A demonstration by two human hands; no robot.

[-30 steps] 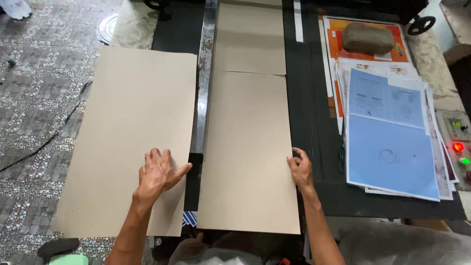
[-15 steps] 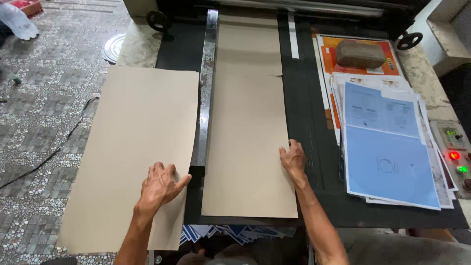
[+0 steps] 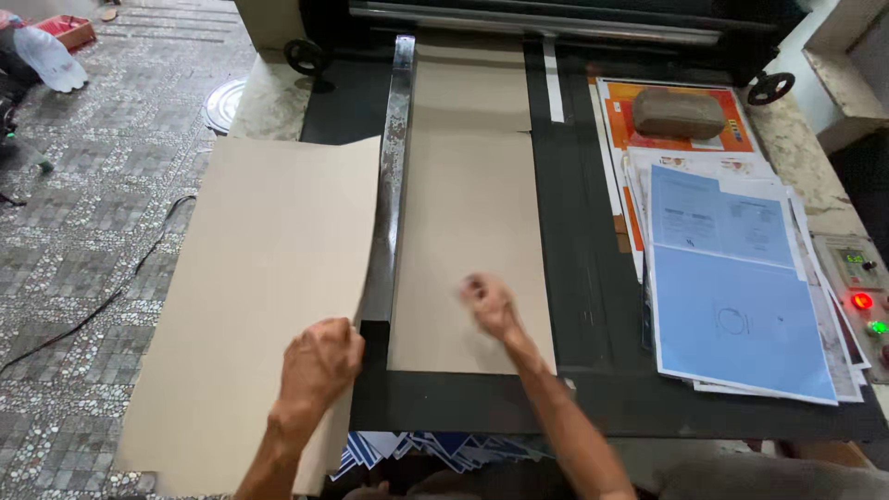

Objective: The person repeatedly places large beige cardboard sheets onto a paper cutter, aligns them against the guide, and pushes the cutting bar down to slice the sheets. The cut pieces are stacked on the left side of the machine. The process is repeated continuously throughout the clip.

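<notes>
My left hand (image 3: 320,363) grips the right edge of a large brown cardboard sheet (image 3: 259,287) that hangs off the left side of the black machine bed (image 3: 579,268). My right hand (image 3: 489,306), blurred with fingers curled, rests on a second brown cardboard sheet (image 3: 468,213) lying flat on the bed beside a long metal guide rail (image 3: 394,157). Another brown sheet (image 3: 472,88) lies further up toward the machine's rollers.
A stack of printed blue and orange sheets (image 3: 732,306) lies at the right, with a brown stone weight (image 3: 678,113) on its far end. A control panel with red and green lights (image 3: 863,287) sits at the far right. Patterned floor lies to the left.
My right hand slid from the sheet's right edge onto its middle. The centre sheet moved further up the bed. My left hand closed on the edge of the left sheet.
</notes>
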